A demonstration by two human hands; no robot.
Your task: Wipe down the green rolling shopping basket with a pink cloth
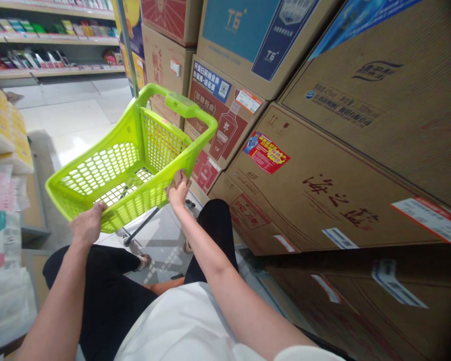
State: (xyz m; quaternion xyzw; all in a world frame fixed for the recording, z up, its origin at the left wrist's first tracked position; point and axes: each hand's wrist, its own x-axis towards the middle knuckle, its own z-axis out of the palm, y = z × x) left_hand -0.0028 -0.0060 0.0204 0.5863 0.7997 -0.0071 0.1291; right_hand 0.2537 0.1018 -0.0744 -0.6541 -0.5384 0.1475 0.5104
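A bright green plastic shopping cart with lattice walls stands in front of my knees, turned sideways to me. Its looped handle is at the upper right. My left hand is closed on the near side of the cart close to its left corner, the thumb along the rim. My right hand grips the same side farther right, near the handle end, with its fingers bent against the plastic. Parts of the fingers of both hands are hidden. Below the basket, a metal leg and dark wheels show.
Stacked cardboard cartons rise close along my right. Packs in yellow and white wrapping stand at the left edge. Shelves of goods are at the back left, beyond pale floor tiles. A thin pole rises behind the cart.
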